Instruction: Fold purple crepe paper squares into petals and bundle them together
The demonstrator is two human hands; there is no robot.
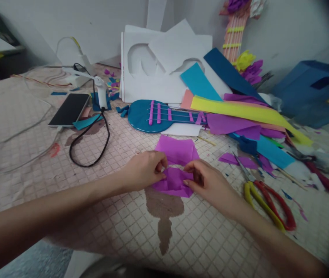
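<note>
two hands, one phone

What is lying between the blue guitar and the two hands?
In the head view: purple paper, a white piece and a thin stick.

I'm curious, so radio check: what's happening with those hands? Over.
Left hand, right hand: both touching creased purple paper. Paper: on tan grid-patterned table cover. Metal scissors with red and yellow handles: off right, not in the way.

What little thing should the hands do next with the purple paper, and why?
Maybe the left hand and right hand should gently smooth the nearer purple paper, because it looks creased and their fingertips are already at its two sides.
</note>
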